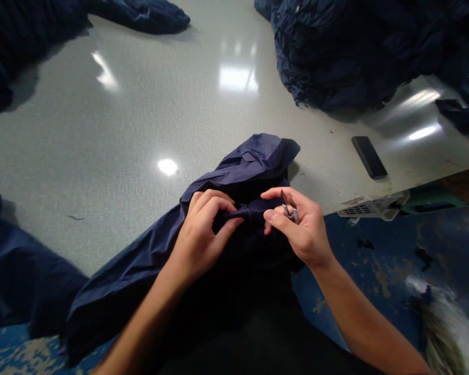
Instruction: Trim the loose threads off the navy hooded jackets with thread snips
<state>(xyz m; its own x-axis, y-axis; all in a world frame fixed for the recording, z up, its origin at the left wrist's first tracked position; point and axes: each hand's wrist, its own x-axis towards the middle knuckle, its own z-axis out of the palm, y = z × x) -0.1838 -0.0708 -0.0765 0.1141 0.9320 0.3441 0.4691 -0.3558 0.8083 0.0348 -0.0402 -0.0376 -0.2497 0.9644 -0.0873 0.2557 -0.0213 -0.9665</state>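
Crumpled navy garment (pixel 242 172), small metal snips (pixel 290 211)

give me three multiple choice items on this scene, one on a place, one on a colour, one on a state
1. Where does the black phone lie?
A. on the table, to the right of the hands
B. on the floor
C. under the left hand

2. What colour is the garment being worked on?
A. red
B. dark blue
C. white

3. What is the right hand doing?
A. resting flat and open on the table
B. holding small metal snips at the cloth
C. holding the phone

Answers:
1 A, the phone sits on the grey tabletop near its right edge.
2 B, the cloth is navy, like the piles around it.
3 B, metal shows between the fingers while the left hand pinches the fabric.
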